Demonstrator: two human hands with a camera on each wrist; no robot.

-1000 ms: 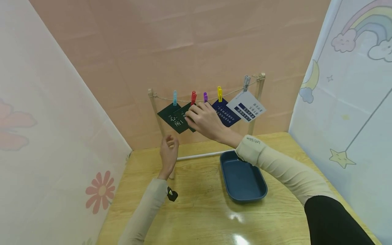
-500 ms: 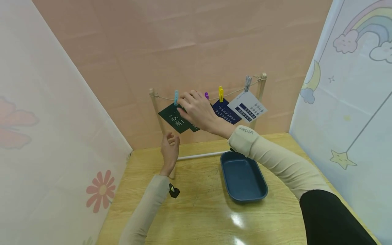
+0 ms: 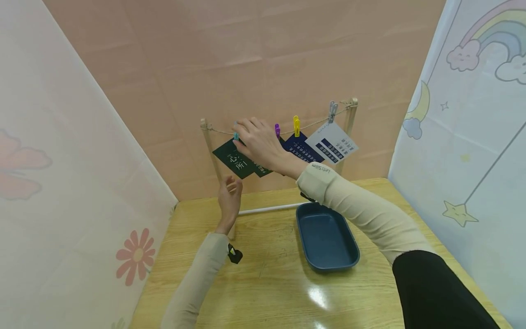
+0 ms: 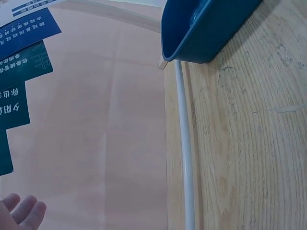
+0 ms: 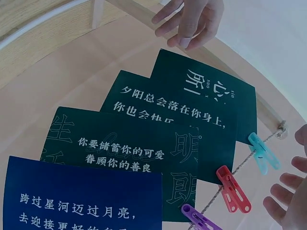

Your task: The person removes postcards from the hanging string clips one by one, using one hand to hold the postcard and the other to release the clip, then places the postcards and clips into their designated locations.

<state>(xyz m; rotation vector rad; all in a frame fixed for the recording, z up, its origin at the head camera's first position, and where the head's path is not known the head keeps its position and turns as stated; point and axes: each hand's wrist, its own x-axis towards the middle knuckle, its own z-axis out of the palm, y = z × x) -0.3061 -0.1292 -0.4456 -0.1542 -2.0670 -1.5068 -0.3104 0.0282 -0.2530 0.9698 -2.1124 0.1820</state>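
Light-blue clothespin (image 5: pixel 262 151) near the right hand (image 3: pixel 260 144), fingers apart.
Hand has moved leftward since earlier; green card (image 5: pixel 206 91) at its lower left reads "心所".

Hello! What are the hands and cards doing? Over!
Right hand beside light-blue clip, not gripping it. Left hand empty, near end green card. Five cards clipped to string. Right hand blocks head view of red clip.

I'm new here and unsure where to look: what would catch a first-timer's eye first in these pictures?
Probably the colorful clothespins holding cards on a string at the back. Next, the right hand by the light blue clothespin, and the left hand lower, near the leftmost card. Then the blue tray on the table, right of center.
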